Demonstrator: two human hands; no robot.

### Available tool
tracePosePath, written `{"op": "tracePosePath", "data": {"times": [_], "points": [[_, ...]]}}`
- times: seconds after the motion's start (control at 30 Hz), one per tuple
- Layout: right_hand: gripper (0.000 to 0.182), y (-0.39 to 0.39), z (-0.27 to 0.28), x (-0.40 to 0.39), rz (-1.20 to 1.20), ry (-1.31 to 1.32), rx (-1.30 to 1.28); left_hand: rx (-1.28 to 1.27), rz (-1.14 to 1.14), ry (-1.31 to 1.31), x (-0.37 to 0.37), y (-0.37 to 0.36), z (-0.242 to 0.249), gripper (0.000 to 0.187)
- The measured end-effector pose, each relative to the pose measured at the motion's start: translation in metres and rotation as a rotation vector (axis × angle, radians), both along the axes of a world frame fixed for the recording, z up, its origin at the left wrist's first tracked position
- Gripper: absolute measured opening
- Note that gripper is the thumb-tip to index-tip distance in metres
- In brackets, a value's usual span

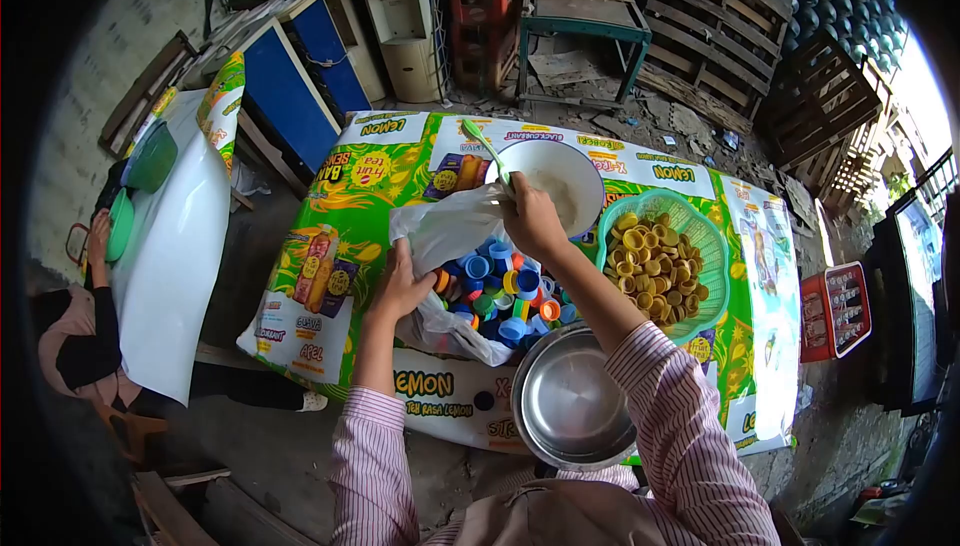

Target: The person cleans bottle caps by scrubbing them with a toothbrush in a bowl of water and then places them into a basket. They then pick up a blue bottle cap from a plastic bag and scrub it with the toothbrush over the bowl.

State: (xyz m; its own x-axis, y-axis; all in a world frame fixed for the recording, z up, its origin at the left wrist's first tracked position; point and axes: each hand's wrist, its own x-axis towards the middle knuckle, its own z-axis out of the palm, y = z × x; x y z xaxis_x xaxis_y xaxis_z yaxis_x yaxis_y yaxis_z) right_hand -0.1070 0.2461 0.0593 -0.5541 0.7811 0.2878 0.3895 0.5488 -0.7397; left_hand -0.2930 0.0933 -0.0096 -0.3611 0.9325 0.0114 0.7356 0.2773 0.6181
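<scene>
A white plastic bag (445, 226) stands open on the table, full of bottle caps (490, 281) in blue, orange, green and white. My left hand (402, 288) is closed on the bag's left edge. My right hand (533, 221) is closed on the bag's far right edge. Beyond it a white bowl (585, 171) holds something pale, and a green-handled brush (482, 141) leans over its rim. To the right, a green plastic basket (712, 236) contains many yellow caps (655, 261). A shiny metal basin (575, 401) sits at the near edge, below my right forearm.
A printed green and white sheet (320, 216) covers the table. At left, another person's hand (99, 236) touches a green bowl (121, 224) on a white-covered table (185, 276). A red crate (838, 314) stands right; wooden pallets (715, 21) and a small table (585, 6) stand behind.
</scene>
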Motion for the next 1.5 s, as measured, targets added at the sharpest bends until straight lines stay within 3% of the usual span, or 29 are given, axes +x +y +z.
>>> {"op": "tracePosePath", "data": {"times": [0.03, 0.1, 0.17, 0.23, 0.27, 0.3, 0.4, 0.5, 0.57, 0.6, 0.67, 0.83, 0.93, 1.03, 1.13, 1.23, 1.37, 1.5], "points": [[0.026, -0.003, -0.006, -0.002, -0.001, 0.001, 0.001, 0.135, -0.023, -0.157, -0.003, 0.002, -0.005, 0.078], [0.029, -0.01, -0.018, -0.006, -0.046, 0.098, 0.084, 0.121, 0.039, -0.214, -0.006, 0.006, -0.006, 0.076], [0.042, -0.029, 0.0, -0.001, -0.068, -0.024, -0.042, 0.109, 0.102, -0.272, -0.01, 0.013, 0.004, 0.074], [0.04, -0.04, -0.002, 0.002, -0.029, 0.04, 0.008, 0.112, 0.085, -0.365, -0.019, 0.016, 0.01, 0.079], [0.031, -0.041, -0.004, 0.004, 0.098, 0.137, 0.038, 0.195, 0.049, -0.382, -0.021, 0.018, 0.007, 0.08], [0.023, -0.044, 0.008, 0.008, 0.294, -0.019, -0.289, 0.193, 0.052, -0.384, -0.018, 0.017, 0.011, 0.08], [0.023, -0.046, -0.014, 0.001, 0.428, -0.069, -0.17, 0.231, 0.066, -0.405, -0.005, 0.013, 0.022, 0.077], [0.035, -0.048, -0.023, -0.005, 0.418, -0.111, -0.148, 0.342, 0.006, -0.401, -0.002, 0.008, 0.007, 0.08], [0.048, -0.051, -0.024, -0.006, 0.409, -0.17, -0.176, 0.402, 0.033, -0.691, -0.006, 0.005, -0.013, 0.081], [0.054, -0.051, -0.029, -0.007, 0.403, -0.194, -0.207, 0.4, 0.035, -0.692, -0.009, 0.002, -0.019, 0.081], [0.053, -0.048, -0.04, -0.009, 0.349, -0.24, -0.182, 0.269, 0.064, -0.3, -0.018, -0.001, -0.03, 0.096], [0.034, -0.043, -0.039, -0.008, 0.164, -0.513, -0.016, -0.026, 0.112, -0.21, -0.009, 0.007, -0.004, 0.1], [0.026, -0.039, -0.044, -0.011, 0.103, -0.535, 0.067, -0.312, 0.107, -0.256, -0.011, 0.016, 0.002, 0.099], [0.024, -0.037, -0.042, -0.015, 0.108, -0.451, 0.127, -0.182, 0.123, -0.315, -0.014, 0.021, -0.011, 0.096], [0.036, -0.036, -0.038, -0.026, 0.402, -0.253, -0.079, -0.258, 0.162, -0.492, -0.02, 0.023, -0.01, 0.096], [0.036, -0.035, -0.047, -0.039, 0.378, -0.343, -0.127, -0.143, 0.161, -0.553, -0.015, 0.019, -0.008, 0.095], [0.038, -0.031, -0.056, -0.043, 0.424, -0.321, -0.095, -0.177, 0.194, -0.587, -0.012, 0.013, -0.007, 0.096], [0.033, -0.026, -0.067, -0.042, 0.447, -0.271, 0.003, -0.026, 0.141, -0.565, -0.014, 0.012, -0.018, 0.082]]}}
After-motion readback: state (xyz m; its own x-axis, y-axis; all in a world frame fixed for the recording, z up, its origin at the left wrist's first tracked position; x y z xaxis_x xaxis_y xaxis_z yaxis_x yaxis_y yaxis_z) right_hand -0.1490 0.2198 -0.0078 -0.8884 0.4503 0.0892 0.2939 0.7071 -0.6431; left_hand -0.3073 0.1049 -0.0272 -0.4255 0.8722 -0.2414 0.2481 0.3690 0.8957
